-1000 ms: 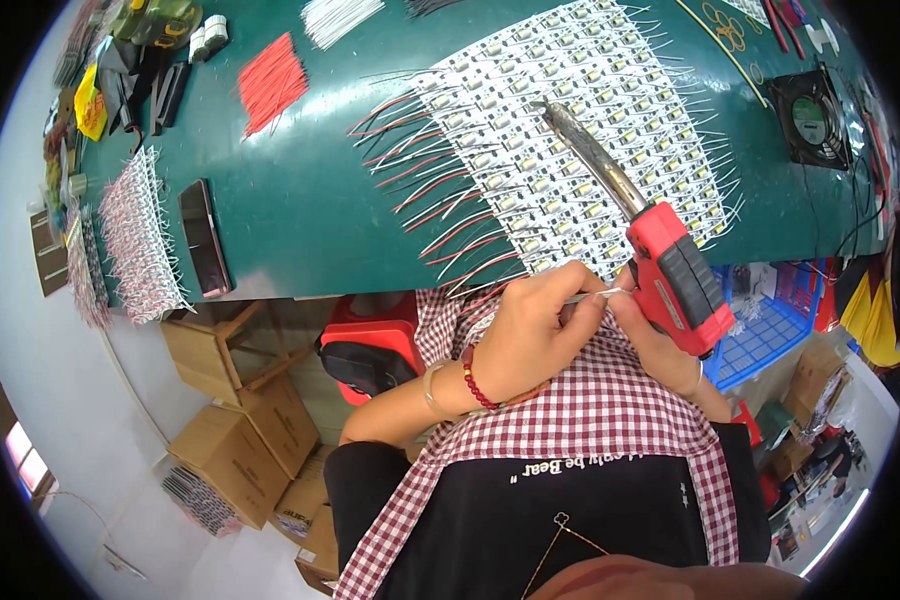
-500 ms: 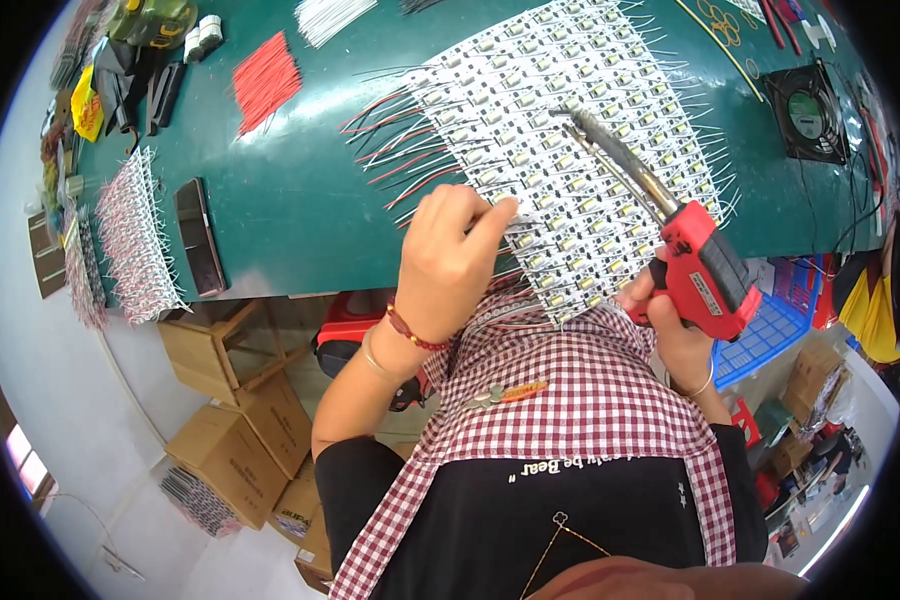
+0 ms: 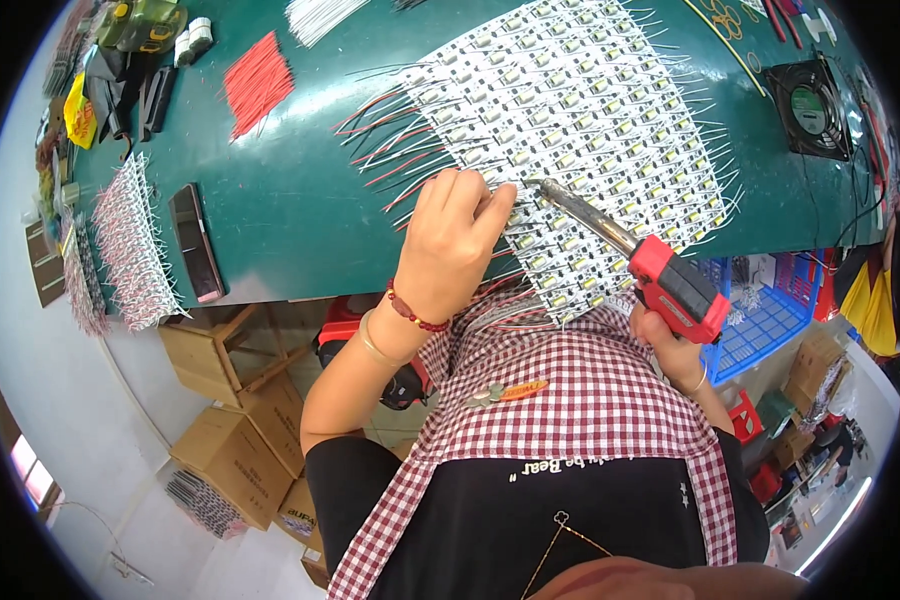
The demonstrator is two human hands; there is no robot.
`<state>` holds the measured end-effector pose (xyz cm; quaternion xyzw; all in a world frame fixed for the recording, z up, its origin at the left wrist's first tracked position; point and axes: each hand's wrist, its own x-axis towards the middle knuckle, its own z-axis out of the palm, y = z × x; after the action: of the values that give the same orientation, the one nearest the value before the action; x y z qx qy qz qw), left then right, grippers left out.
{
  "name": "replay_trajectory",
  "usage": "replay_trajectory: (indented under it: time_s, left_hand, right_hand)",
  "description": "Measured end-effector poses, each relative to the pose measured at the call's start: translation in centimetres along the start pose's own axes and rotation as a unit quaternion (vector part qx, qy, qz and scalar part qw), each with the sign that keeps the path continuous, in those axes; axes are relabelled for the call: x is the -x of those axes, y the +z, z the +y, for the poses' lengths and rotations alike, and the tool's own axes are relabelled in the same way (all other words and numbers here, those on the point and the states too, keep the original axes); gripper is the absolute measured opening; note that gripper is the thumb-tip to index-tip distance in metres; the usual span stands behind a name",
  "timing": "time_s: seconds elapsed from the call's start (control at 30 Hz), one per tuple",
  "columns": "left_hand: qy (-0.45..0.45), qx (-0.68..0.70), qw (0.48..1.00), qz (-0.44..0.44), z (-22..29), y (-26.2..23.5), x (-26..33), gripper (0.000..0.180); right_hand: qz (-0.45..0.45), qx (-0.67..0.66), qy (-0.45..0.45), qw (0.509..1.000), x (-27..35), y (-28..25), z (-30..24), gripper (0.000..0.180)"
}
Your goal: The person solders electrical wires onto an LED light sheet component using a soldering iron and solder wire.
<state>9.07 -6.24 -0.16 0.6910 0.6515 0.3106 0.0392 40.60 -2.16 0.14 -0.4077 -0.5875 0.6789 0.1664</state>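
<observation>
LED panel sits on the green bench ahead of you. Left to right: red wires lie well apart from it; your left hand is pinched narrow over its left edge, can't tell on what; your right hand grips the soldering gun, tip near the left. Looks like soldering a joint; next move calls for steady aim
</observation>
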Motion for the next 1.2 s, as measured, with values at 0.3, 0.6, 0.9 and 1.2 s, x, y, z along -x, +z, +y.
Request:
replay_trajectory:
  time_s: [0.3,0.6,0.9,1.2]
  left_hand:
    - [0.007,-0.011,1.000,-0.010,-0.2,-0.1,0.0,0.031]
    - [0.010,-0.017,1.000,-0.024,-0.1,-0.4,-0.3,0.030]
    - [0.034,-0.052,0.998,-0.030,-0.3,-0.3,-0.5,0.027]
    - [0.059,-0.031,0.998,0.015,0.9,-0.7,0.6,0.033]
  right_hand:
    - [0.003,0.081,-0.030,0.996,-0.9,0.5,-0.5,0.013]
    - [0.008,0.050,0.015,0.999,-0.1,0.3,-0.5,0.023]
    - [-0.014,-0.066,0.030,0.997,0.1,0.4,-0.6,0.015]
    - [-0.016,-0.072,0.036,0.997,1.0,0.5,-1.2,0.012]
